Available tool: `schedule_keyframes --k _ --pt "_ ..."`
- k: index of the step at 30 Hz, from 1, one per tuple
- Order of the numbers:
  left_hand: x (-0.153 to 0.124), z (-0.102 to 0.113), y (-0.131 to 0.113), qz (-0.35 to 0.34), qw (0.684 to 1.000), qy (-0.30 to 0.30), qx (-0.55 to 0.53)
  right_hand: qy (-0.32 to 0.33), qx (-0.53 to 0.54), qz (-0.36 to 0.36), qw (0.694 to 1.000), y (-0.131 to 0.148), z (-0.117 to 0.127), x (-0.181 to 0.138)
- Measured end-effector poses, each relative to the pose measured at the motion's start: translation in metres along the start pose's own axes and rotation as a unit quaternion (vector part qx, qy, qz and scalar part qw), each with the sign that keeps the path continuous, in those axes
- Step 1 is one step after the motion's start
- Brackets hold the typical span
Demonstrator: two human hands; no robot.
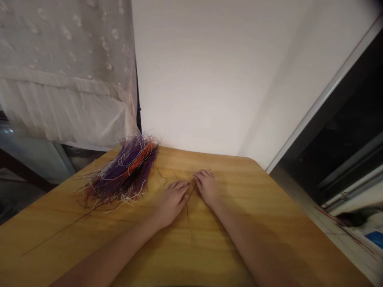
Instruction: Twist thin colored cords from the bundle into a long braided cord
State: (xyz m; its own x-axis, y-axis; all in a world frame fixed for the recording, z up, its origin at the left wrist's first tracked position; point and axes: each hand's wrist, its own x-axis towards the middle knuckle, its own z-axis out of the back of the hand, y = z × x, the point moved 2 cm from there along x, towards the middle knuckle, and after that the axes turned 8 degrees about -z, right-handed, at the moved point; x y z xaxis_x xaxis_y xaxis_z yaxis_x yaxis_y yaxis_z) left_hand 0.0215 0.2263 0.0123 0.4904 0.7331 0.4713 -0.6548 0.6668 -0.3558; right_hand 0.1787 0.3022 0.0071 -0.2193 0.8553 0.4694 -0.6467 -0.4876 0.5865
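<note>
Over the middle of the wooden table, my left hand [173, 201] is closed, its fingertips pinched on a thin dark strand [187, 210] that hangs down toward me. My right hand [206, 186] is close beside it, fingers bent together around another thin strand [192, 193], which slants down from the fingertips. A short end pokes out beyond the right knuckles. Whether these strands join between the hands is too blurred to tell. To the left lies a thick loose bundle of thin purple, orange and white strands [128, 167], apart from both hands.
A few loose bits of strand [161, 174] lie near the bundle, and one long strand [56, 237] stretches toward the table's left edge. The wooden table [257, 223] meets a white wall [203, 79]. A pale curtain [68, 79] hangs at left; a dark doorway [338, 131] opens at right.
</note>
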Motion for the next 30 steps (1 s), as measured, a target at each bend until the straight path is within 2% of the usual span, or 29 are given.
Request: schedule_keyframes --k 3,7,11,15,19,26,30 --pt "-0.001 0.005 -0.017 -0.041 0.999 0.009 -0.029 -0.041 0.103 -0.054 0.992 -0.002 0.001 -0.003" --pt "-0.002 0.012 -0.031 -0.071 0.996 0.018 -0.056 -0.084 0.230 -0.162 0.956 -0.012 0.006 -0.007" --pt "-0.003 0.011 -0.009 -0.022 0.999 -0.003 -0.036 -0.086 0.299 -0.246 0.918 -0.026 0.017 -0.005" --pt "-0.007 0.002 0.018 0.039 0.999 -0.002 0.034 -0.069 0.324 -0.296 0.896 -0.037 0.025 -0.003" --pt "-0.008 0.001 0.020 0.048 0.995 0.023 0.088 -0.049 0.315 -0.314 0.894 -0.037 0.023 -0.006" --pt "0.001 0.021 0.006 0.044 0.988 0.068 0.130 -0.015 0.283 -0.289 0.914 -0.021 0.011 -0.012" --pt "-0.008 0.016 -0.010 0.014 0.982 0.099 0.159 -0.008 0.257 -0.283 0.924 -0.018 0.009 -0.012"
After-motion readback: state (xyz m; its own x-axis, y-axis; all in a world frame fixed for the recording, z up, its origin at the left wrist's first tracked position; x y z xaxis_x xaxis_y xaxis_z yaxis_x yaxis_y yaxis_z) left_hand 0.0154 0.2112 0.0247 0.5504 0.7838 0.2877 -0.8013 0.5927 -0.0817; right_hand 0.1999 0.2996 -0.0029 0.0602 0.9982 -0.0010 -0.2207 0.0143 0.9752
